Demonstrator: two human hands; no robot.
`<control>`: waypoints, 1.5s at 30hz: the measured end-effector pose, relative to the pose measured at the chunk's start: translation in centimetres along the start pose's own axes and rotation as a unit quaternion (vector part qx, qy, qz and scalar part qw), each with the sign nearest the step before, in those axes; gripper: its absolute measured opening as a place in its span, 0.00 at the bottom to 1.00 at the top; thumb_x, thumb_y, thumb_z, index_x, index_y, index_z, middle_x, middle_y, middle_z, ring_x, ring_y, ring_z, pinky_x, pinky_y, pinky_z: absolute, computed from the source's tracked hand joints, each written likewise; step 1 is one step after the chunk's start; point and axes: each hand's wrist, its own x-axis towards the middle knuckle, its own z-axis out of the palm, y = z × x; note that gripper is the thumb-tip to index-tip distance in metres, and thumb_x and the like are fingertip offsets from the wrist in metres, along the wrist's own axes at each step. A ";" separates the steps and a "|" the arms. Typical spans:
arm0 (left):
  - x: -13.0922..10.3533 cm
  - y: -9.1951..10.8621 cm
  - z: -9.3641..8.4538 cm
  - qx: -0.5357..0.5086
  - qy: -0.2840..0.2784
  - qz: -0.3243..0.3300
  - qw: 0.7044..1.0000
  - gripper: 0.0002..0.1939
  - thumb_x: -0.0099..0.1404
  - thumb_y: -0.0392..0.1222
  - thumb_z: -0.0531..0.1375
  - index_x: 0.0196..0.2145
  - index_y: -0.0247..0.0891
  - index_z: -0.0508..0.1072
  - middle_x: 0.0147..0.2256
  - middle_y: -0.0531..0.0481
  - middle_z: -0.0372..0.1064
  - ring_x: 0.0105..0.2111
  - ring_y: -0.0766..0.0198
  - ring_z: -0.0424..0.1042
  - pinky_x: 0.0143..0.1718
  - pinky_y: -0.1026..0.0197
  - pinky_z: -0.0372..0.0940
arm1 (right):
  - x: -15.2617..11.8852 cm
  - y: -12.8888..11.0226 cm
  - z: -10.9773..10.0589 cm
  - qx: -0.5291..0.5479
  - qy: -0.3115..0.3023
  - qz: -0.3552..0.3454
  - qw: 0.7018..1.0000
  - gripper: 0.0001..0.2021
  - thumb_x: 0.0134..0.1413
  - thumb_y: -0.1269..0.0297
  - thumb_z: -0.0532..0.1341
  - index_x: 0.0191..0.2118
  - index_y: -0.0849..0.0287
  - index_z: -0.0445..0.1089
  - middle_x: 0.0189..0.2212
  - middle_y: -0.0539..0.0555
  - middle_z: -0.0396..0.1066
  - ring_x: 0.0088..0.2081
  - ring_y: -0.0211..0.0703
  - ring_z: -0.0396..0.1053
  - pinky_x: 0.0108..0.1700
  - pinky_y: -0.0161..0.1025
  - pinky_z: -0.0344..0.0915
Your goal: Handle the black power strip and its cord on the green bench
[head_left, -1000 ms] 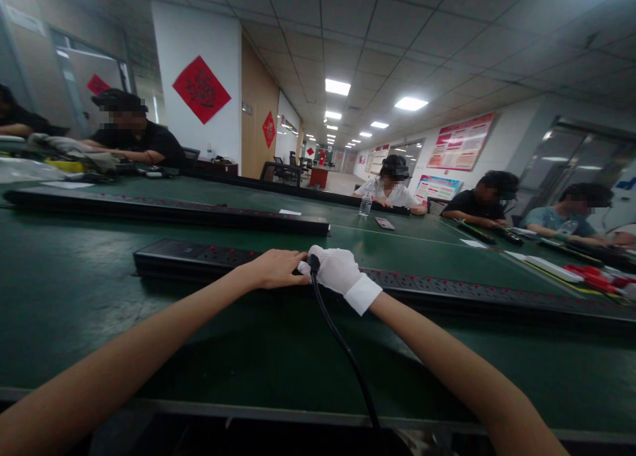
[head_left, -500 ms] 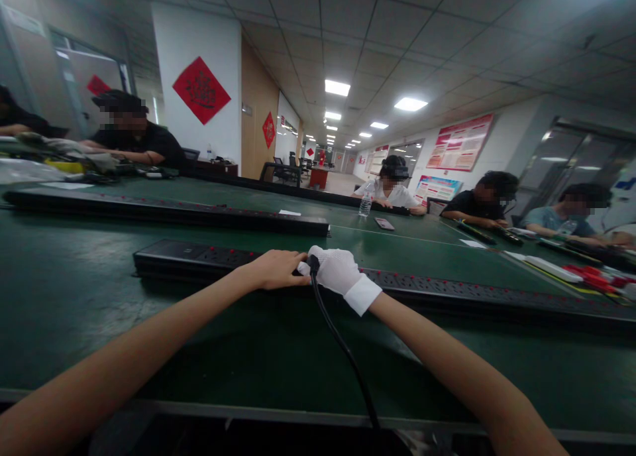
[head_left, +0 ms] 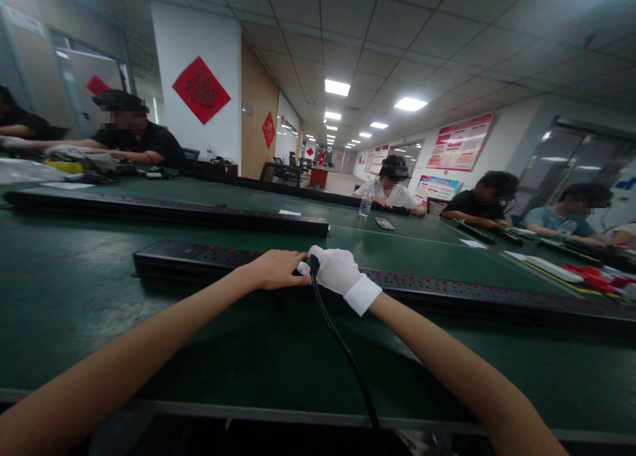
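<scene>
A long black power strip (head_left: 477,292) with rows of sockets and small red parts lies across the table in front of me. My right hand (head_left: 335,270), in a white glove, is closed around a black power plug (head_left: 313,264) at the strip. From the plug a black cable (head_left: 342,343) runs down past the table's near edge. My bare left hand (head_left: 281,269) rests on the strip just left of the plug, its fingers stretched toward the gloved fingertips. Whether the plug's pins are inside a socket is hidden by the hands.
Behind lies a second black power strip (head_left: 163,211), with a white paper slip (head_left: 289,212) near its end. A water bottle (head_left: 366,204) and a phone (head_left: 384,224) stand farther back on the green table (head_left: 64,310). Several co-workers sit around it; red parts (head_left: 591,277) lie at right.
My hands, the plug and the power strip hold the same place. At the far left, a co-worker's gloved hand has shifted.
</scene>
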 end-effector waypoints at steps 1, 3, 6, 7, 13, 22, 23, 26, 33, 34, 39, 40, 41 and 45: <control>0.0 0.0 0.0 0.000 0.001 0.003 1.000 0.34 0.56 0.67 0.42 0.48 0.39 0.61 0.43 0.43 0.66 0.40 0.55 0.66 0.38 0.58 0.58 | 0.0 0.0 -0.1 -0.001 -0.003 0.002 1.000 0.21 0.54 0.45 0.43 0.41 0.55 0.61 0.32 0.56 0.70 0.34 0.45 0.69 0.31 0.37 0.58; 0.0 0.0 0.0 0.003 0.004 0.007 1.000 0.33 0.56 0.67 0.42 0.47 0.39 0.61 0.43 0.43 0.66 0.39 0.55 0.67 0.38 0.58 0.59 | -0.1 -0.1 -0.3 -0.003 -0.009 0.006 1.000 0.22 0.55 0.45 0.43 0.41 0.56 0.61 0.33 0.56 0.70 0.34 0.46 0.69 0.32 0.37 0.58; 0.0 0.0 -0.1 0.005 0.006 0.003 1.000 0.33 0.56 0.67 0.42 0.47 0.39 0.62 0.42 0.43 0.66 0.39 0.55 0.67 0.37 0.58 0.59 | -0.1 -0.2 -0.4 -0.004 -0.023 0.006 1.000 0.22 0.55 0.46 0.43 0.42 0.56 0.61 0.34 0.57 0.70 0.35 0.45 0.69 0.33 0.37 0.58; 0.0 0.0 -0.1 0.006 0.005 0.003 1.000 0.33 0.56 0.67 0.42 0.47 0.39 0.62 0.42 0.43 0.66 0.38 0.55 0.67 0.37 0.58 0.60 | -0.1 -0.2 -0.5 -0.003 -0.025 0.005 1.000 0.21 0.55 0.46 0.43 0.42 0.57 0.61 0.35 0.57 0.70 0.35 0.45 0.69 0.33 0.37 0.58; 0.1 0.0 0.1 0.020 0.014 0.015 1.000 0.33 0.57 0.67 0.42 0.47 0.38 0.61 0.42 0.42 0.66 0.39 0.54 0.67 0.38 0.57 0.59 | -0.1 -0.2 -0.5 0.000 -0.009 0.008 1.000 0.23 0.55 0.44 0.42 0.41 0.56 0.62 0.33 0.56 0.70 0.34 0.45 0.69 0.32 0.37 0.58; 0.0 0.1 -0.1 0.011 0.010 0.008 1.000 0.34 0.56 0.68 0.42 0.47 0.38 0.62 0.42 0.42 0.66 0.38 0.54 0.67 0.36 0.58 0.60 | -0.1 -0.3 -0.5 -0.002 -0.015 0.007 1.000 0.22 0.55 0.46 0.43 0.41 0.57 0.62 0.33 0.57 0.70 0.35 0.45 0.69 0.33 0.37 0.59; -0.1 0.2 -0.1 0.008 0.007 0.006 1.000 0.34 0.56 0.67 0.42 0.47 0.38 0.62 0.42 0.43 0.66 0.38 0.55 0.67 0.36 0.58 0.60 | -0.1 -0.2 -0.5 -0.001 -0.012 0.006 1.000 0.22 0.55 0.45 0.43 0.41 0.57 0.62 0.33 0.57 0.70 0.34 0.45 0.69 0.32 0.37 0.58; -0.1 0.2 -0.2 0.005 0.003 0.004 1.000 0.33 0.57 0.66 0.42 0.47 0.38 0.62 0.42 0.43 0.66 0.38 0.55 0.67 0.36 0.58 0.60 | -0.1 -0.1 -0.3 0.001 -0.004 0.000 1.000 0.22 0.55 0.46 0.43 0.41 0.56 0.62 0.32 0.56 0.70 0.33 0.45 0.69 0.31 0.37 0.58; -0.1 0.2 -0.3 -0.001 0.001 0.001 1.000 0.32 0.57 0.66 0.44 0.46 0.39 0.63 0.41 0.44 0.67 0.37 0.56 0.67 0.36 0.59 0.59 | -0.1 -0.1 -0.2 0.005 0.002 -0.001 1.000 0.23 0.55 0.45 0.42 0.41 0.56 0.62 0.33 0.56 0.70 0.34 0.45 0.69 0.32 0.36 0.58; -0.1 0.2 -0.3 -0.002 0.000 -0.001 1.000 0.31 0.57 0.66 0.44 0.46 0.39 0.63 0.41 0.44 0.67 0.37 0.56 0.67 0.36 0.59 0.59 | -0.1 -0.1 -0.2 0.006 0.004 -0.001 1.000 0.22 0.55 0.45 0.43 0.41 0.56 0.62 0.32 0.56 0.70 0.34 0.45 0.69 0.32 0.36 0.58; 0.1 0.0 -0.1 0.001 0.004 0.001 1.000 0.32 0.57 0.66 0.43 0.47 0.38 0.62 0.41 0.44 0.67 0.37 0.56 0.67 0.35 0.59 0.60 | -0.1 -0.1 -0.4 0.005 -0.003 -0.002 1.000 0.21 0.54 0.45 0.43 0.40 0.55 0.62 0.32 0.55 0.70 0.33 0.45 0.69 0.31 0.36 0.58; 0.1 0.0 0.0 0.004 0.006 0.003 1.000 0.33 0.57 0.66 0.43 0.47 0.38 0.62 0.41 0.43 0.67 0.37 0.55 0.67 0.35 0.58 0.60 | -0.1 -0.1 -0.4 0.003 -0.008 0.001 1.000 0.21 0.55 0.46 0.43 0.41 0.56 0.62 0.33 0.56 0.70 0.34 0.45 0.69 0.31 0.37 0.58; 0.1 0.0 0.0 0.007 0.008 0.005 1.000 0.33 0.57 0.66 0.43 0.48 0.38 0.62 0.41 0.43 0.67 0.38 0.55 0.67 0.35 0.58 0.60 | -0.1 -0.2 -0.5 0.001 -0.013 0.004 1.000 0.21 0.55 0.46 0.43 0.41 0.56 0.62 0.33 0.56 0.70 0.34 0.45 0.69 0.32 0.37 0.58; 0.1 0.2 -0.1 0.013 0.009 0.003 1.000 0.33 0.56 0.67 0.43 0.47 0.38 0.62 0.41 0.42 0.67 0.38 0.54 0.67 0.36 0.57 0.60 | -0.1 -0.4 -0.8 -0.002 -0.026 0.013 1.000 0.22 0.55 0.45 0.43 0.42 0.56 0.62 0.35 0.58 0.70 0.36 0.45 0.69 0.33 0.37 0.59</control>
